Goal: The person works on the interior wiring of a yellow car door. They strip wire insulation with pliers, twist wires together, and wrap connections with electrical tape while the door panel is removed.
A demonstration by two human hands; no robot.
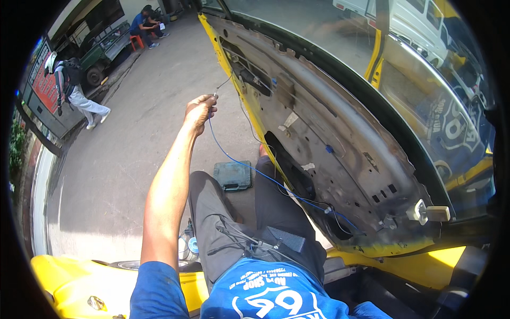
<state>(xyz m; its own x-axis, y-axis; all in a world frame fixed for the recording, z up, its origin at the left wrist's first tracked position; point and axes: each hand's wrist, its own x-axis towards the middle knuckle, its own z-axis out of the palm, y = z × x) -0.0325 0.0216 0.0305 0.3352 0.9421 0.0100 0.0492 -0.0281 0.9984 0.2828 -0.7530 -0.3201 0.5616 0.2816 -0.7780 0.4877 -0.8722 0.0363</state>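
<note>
My left hand (pixel 200 112) is raised in front of the door's outer edge, fingers pinched on a thin blue wire (pixel 234 159). From the hand the wire sags across to the lower inside of the car door (pixel 340 122). A short dark wire (pixel 225 81) runs from the fingertips up to the yellow door edge; whether it joins the blue one is hidden in the grip. The door's inner trim is off, baring grey metal with holes. Of my right arm only a blue sleeve (pixel 370 310) shows; the hand is out of view.
Across my lap lie dark cables (pixel 236 239) and a mesh-faced grey piece (pixel 287 238). A teal tool case (pixel 232 176) is on the ground beyond my knees. The window glass (pixel 425 101) stands up to the right. A person walks (pixel 79 90) at far left; another sits (pixel 146 27) farther back.
</note>
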